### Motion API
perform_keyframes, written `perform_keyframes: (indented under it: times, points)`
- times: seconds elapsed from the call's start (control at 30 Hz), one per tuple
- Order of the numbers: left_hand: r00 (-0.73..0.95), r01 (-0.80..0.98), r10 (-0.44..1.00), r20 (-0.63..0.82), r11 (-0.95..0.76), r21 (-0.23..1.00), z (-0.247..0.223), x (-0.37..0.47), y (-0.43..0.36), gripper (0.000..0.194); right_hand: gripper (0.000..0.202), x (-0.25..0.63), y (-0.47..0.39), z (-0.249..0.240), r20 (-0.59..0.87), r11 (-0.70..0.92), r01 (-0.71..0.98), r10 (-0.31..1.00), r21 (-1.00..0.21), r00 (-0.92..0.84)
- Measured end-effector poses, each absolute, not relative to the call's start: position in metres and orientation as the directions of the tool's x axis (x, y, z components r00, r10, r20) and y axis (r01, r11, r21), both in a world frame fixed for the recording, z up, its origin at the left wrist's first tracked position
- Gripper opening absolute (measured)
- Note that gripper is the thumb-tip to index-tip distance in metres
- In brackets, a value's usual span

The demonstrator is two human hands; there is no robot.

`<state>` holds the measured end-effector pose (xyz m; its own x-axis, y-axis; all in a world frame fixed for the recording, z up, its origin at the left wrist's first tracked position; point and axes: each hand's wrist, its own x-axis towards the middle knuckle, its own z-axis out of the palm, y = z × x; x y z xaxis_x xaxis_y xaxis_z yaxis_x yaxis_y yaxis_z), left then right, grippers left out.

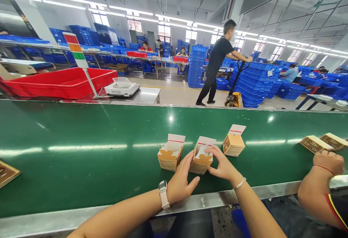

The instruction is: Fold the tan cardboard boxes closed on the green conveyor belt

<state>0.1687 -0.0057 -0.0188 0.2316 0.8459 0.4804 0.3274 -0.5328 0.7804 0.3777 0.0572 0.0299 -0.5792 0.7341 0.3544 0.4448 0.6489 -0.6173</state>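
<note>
A small tan carton [200, 165] stands on the green belt between my hands, its top uncovered and a white flap with a red line raised at the back. My left hand [182, 183] lies along the carton's left side, fingers stretched out and thumb spread away. With its thumb at the front right edge and fingertips at the top opening, my right hand [223, 165] grips the carton. Just left stands a second carton [168, 160] with its top uncovered. A third carton [233, 144], its white flap up, sits beyond my right hand.
The green conveyor belt [89, 172] runs across, with a metal edge [202, 200] nearest me. Flat cartons [315, 144] lie at right beside another person's fist [328, 162]. Across the belt are a red bin [65, 86], a white scale [122, 87] and a person pulling a pallet jack [237, 98].
</note>
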Motion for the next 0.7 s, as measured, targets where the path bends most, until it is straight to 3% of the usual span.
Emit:
perform_keyframes:
  times: [0.13,0.3,0.5,0.7]
  points:
    - [0.196,0.298,0.816,0.544,-0.578,0.760,-0.019,0.183,0.018,0.065,0.037,0.369,0.060,0.054,0.187,0.599,0.556,0.758,-0.576,-0.624]
    - [0.249,0.356,0.724,0.643,-0.686,0.635,-0.023,0.184,0.039,0.046,0.034,0.369,0.069,0.065,-0.019,0.510,0.706,0.804,-0.491,-0.594]
    - [0.317,0.461,0.691,0.650,-0.711,0.532,-0.022,0.200,0.050,0.036,0.028,0.380,0.068,0.058,0.103,0.559,0.528,0.743,-0.640,-0.661]
    - [0.255,0.366,0.673,0.694,-0.732,0.575,-0.015,0.221,0.053,0.032,0.044,0.398,0.052,0.032,0.354,0.489,0.496,0.869,-0.718,-0.345]
